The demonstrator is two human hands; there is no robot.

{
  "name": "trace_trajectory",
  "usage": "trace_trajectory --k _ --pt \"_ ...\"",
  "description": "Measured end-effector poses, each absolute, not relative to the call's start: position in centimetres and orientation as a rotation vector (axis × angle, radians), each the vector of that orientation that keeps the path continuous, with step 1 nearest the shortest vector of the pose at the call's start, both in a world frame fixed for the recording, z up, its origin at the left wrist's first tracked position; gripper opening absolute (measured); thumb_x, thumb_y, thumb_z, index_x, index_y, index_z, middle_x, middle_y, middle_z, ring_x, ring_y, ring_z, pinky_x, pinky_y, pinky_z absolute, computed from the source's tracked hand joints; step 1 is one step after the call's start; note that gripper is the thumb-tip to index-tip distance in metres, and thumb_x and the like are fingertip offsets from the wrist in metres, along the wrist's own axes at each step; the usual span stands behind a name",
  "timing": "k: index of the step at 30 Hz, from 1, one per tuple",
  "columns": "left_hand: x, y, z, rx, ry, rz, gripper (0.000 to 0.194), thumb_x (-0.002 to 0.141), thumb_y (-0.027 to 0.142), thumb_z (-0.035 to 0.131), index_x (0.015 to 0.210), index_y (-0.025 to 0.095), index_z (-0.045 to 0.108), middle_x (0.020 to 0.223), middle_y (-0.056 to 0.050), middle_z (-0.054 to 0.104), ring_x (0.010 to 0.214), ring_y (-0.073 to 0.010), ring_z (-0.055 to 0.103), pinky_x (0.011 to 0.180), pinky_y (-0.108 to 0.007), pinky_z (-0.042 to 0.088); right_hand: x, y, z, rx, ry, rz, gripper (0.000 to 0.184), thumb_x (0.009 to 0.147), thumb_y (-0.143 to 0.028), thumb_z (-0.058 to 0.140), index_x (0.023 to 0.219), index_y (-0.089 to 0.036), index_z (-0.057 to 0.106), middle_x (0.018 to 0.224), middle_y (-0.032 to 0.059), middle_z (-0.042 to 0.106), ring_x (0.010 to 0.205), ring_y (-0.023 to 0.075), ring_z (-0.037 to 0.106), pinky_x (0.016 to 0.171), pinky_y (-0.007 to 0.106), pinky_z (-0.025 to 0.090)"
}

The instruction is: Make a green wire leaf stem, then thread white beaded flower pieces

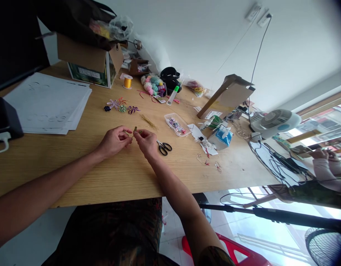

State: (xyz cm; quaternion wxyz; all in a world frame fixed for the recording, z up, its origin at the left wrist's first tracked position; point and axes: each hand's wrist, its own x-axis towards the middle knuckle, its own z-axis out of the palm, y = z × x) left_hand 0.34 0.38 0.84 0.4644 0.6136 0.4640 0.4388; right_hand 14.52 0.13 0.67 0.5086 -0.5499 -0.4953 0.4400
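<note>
Above the wooden table, my left hand and my right hand meet with fingertips close together. Between them is a small olive-gold piece, perhaps twisted wire; its exact form is too small to tell. My right thumb and finger pinch it. Closed fingers of my left hand touch its lower left side, partly hiding it. Just beyond the hands lies a bundle of thin gold wires. Black-handled scissors rest beside my right hand, their blades partly hidden by it. Several wire flowers lie farther back.
Paper sheets and an open box stand at left. Farther back are a yellow thread spool and yarn balls. A clear bead tray, tissue pack and white fan sit rightward. Another person's hands show far right.
</note>
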Motion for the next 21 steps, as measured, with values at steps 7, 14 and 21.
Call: trace_trajectory --k 7,14,21 --pt "-0.1 1.0 -0.8 1.657 1.163 1.167 0.021 0.071 0.033 0.069 0.085 0.018 0.064 0.071 -0.003 0.069 0.063 -0.0161 0.064 0.062 -0.027 0.048 14.6 0.2 1.1 -1.300 -1.147 1.144 0.022 0.071 -0.037 0.068 0.074 -0.016 0.067 0.050 -0.0068 0.048 0.046 0.0063 0.037 0.047 0.022 0.025" --pt "0.0 1.0 -0.5 1.583 1.088 1.110 0.027 0.072 0.038 0.070 0.089 0.017 0.072 0.063 -0.001 0.067 0.054 -0.0136 0.059 0.057 -0.026 0.045 14.9 0.6 0.8 -1.206 -1.031 1.327 0.028 0.062 -0.041 0.075 0.068 -0.016 0.063 0.047 -0.0073 0.048 0.045 0.0053 0.039 0.047 0.021 0.030" --pt "0.0 0.9 0.2 1.412 1.045 1.051 0.024 0.068 0.041 0.073 0.073 0.017 0.072 0.060 -0.002 0.066 0.057 -0.0139 0.058 0.059 -0.026 0.045 14.9 0.5 0.9 -1.170 -0.956 1.451 0.025 0.059 -0.035 0.076 0.065 -0.015 0.062 0.052 -0.0059 0.052 0.047 0.0051 0.041 0.048 0.021 0.033"
